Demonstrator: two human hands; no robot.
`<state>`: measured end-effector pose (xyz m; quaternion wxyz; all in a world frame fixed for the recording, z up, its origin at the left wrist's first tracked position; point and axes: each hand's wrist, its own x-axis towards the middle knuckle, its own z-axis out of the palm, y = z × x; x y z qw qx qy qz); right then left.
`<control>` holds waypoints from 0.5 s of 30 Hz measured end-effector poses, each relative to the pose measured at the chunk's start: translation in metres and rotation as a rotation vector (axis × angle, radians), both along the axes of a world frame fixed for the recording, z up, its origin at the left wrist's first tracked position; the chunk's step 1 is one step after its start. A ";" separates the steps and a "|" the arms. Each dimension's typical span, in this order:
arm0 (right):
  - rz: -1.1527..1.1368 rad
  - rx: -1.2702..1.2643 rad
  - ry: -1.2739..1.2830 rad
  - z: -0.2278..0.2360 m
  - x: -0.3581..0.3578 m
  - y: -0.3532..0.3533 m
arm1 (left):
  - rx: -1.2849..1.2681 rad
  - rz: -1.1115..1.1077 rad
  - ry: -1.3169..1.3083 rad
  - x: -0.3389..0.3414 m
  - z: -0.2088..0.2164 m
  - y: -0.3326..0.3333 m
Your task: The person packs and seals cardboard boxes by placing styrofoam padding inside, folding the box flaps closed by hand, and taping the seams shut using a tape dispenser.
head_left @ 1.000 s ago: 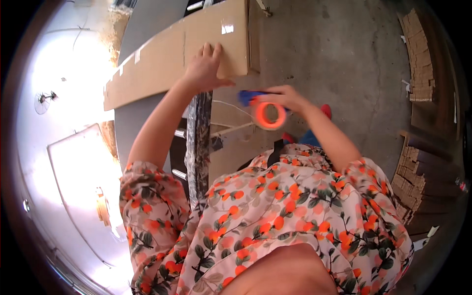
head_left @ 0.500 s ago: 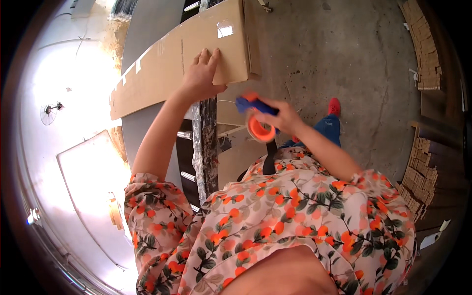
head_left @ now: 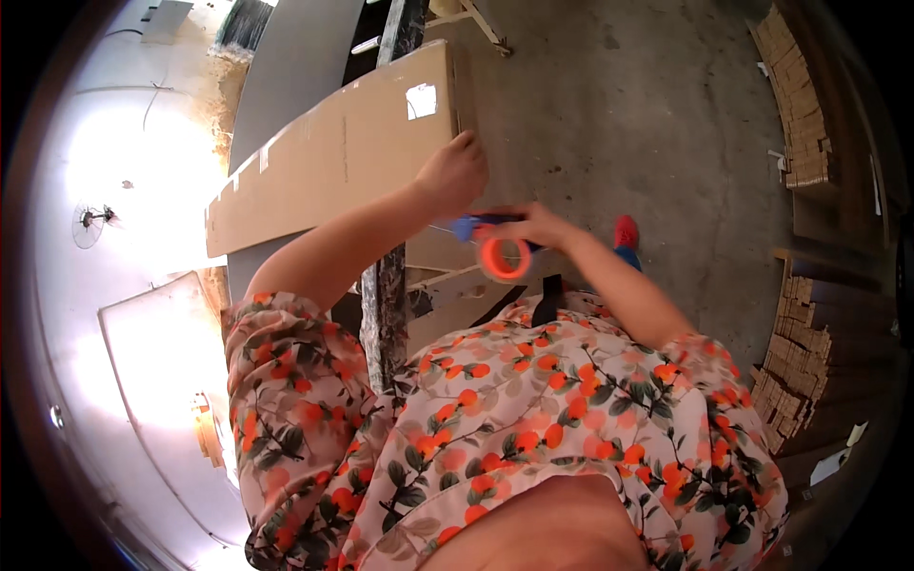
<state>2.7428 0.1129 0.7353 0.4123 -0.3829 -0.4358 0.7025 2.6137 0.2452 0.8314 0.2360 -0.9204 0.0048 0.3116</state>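
A long brown cardboard box [head_left: 314, 157] lies to the left, with clear tape strips along its far edge and a shiny white patch near its right end. My left hand [head_left: 455, 176] is at that right end, its fingers curled closed beside the end edge. Whether they pinch part of the box is hidden by the back of the hand. My right hand [head_left: 541, 226] grips a blue tape dispenser [head_left: 466, 226] carrying an orange-cored roll of tape [head_left: 504, 258]. The dispenser is just below and right of my left hand, close to my waist.
The box rests across a dark conveyor frame [head_left: 384, 314] with rollers and a grey surface [head_left: 286, 86]. Stacks of flat cardboard [head_left: 804, 347] stand along the right. Concrete floor [head_left: 619, 114] stretches between. A wall fan [head_left: 90, 226] is far left.
My left hand has left the box's top face and moved right to its end, its fingers now curled. The box sits lower in view. My right hand still holds the dispenser, slightly lower.
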 end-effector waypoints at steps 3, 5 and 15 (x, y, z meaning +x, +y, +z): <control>-0.158 -0.172 0.182 -0.061 0.080 -0.027 | -0.039 -0.014 -0.194 -0.029 0.004 0.007; -0.388 -0.317 0.427 -0.074 0.122 -0.036 | -0.103 -0.001 -0.356 -0.038 0.022 0.024; -0.491 -0.252 0.907 0.016 0.193 0.032 | 0.237 0.545 -0.662 0.049 0.032 0.133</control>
